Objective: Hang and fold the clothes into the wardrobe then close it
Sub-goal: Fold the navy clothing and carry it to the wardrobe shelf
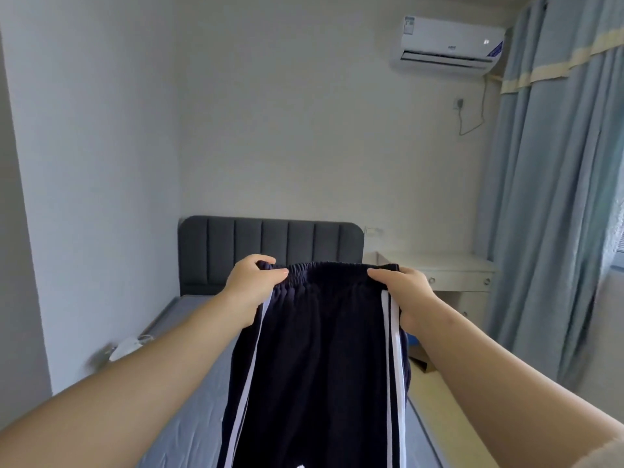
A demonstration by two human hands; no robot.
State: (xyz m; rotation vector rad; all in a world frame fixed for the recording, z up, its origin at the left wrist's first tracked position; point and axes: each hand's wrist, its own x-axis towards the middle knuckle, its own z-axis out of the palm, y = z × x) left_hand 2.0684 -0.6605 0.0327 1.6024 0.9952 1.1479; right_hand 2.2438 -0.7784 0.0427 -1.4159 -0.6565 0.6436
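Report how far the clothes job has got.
Done: nothing the view can confirm; no wardrobe is in sight. In hand: the left hand and right hand grip the waistband of dark striped trousers, held up unfolded over the bed. Left: fold or hang them, put them away, close the wardrobe.

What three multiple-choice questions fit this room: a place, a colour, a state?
1. Where is the air conditioner? A) on the floor B) high on the wall C) inside a cupboard
2. What colour are the side stripes on the trousers? A) red B) white C) yellow
3. How are the trousers held? A) draped on a hanger B) by one hand C) by both hands

Answers: 1 B, mounted well above the headboard; 2 B, white bands on dark navy; 3 C, left hand and right hand each grip the waistband.
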